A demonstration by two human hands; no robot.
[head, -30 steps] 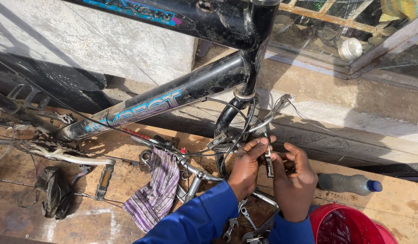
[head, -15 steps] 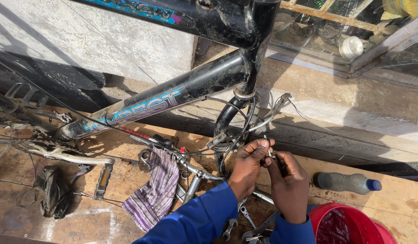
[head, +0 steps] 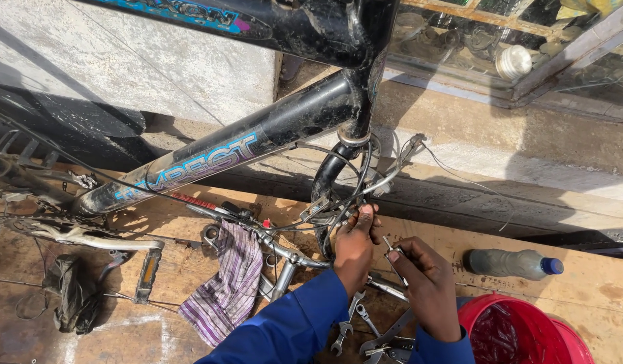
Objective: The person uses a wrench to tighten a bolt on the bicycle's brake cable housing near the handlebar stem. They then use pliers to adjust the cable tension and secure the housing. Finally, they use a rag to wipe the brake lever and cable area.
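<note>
A black bicycle frame [head: 257, 135] hangs over a wooden floor, its fork [head: 325, 182] pointing down with brake cables [head: 365, 175] looped around it. My left hand [head: 355, 246], in a blue sleeve, pinches the cables and brake part beside the fork. My right hand [head: 426, 283] is closed around a small metal tool [head: 392, 249], held just right of the left hand. Handlebars [head: 277, 246] lie on the floor below the hands.
A striped rag [head: 224, 283] drapes over the handlebars. Wrenches [head: 355, 323] lie by my sleeves. A red bucket [head: 527, 330] stands at the lower right, a plastic bottle [head: 513, 263] lies behind it. A pedal [head: 148, 273] and crank sit at left.
Both hands have dropped slightly and the right hand has pulled a little away from the fork with its tool. The bicycle has stayed put.
</note>
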